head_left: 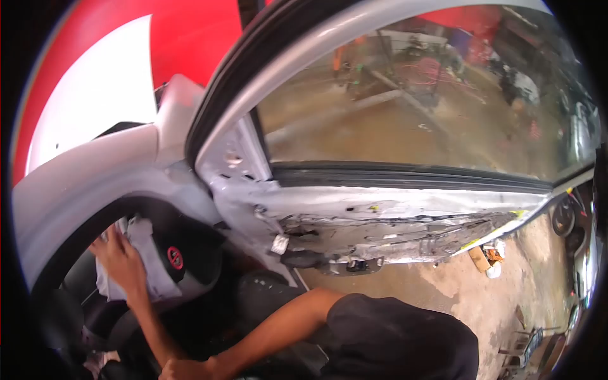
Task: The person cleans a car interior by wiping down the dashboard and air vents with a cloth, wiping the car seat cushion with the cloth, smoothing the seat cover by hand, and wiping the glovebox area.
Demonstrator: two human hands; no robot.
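Note:
My right hand (119, 258) lies on a light grey cloth (158, 278) at the left, its fingers stretched out and somewhat apart. The cloth drapes over a dark interior panel (206, 269) of a car. A round red no-smoking sticker (175, 258) sits on that panel, just right of the cloth. My bent right arm (272, 326) crosses the lower part of the view from a dark sleeve (405, 335). I cannot make out my left hand.
An open car door (411, 199) with its inner trim off, wiring exposed, stands to the right under its window glass (392, 120). Beyond it, a small cardboard box (479, 259) lies on the concrete floor (437, 291). A chair (529, 345) stands at the lower right.

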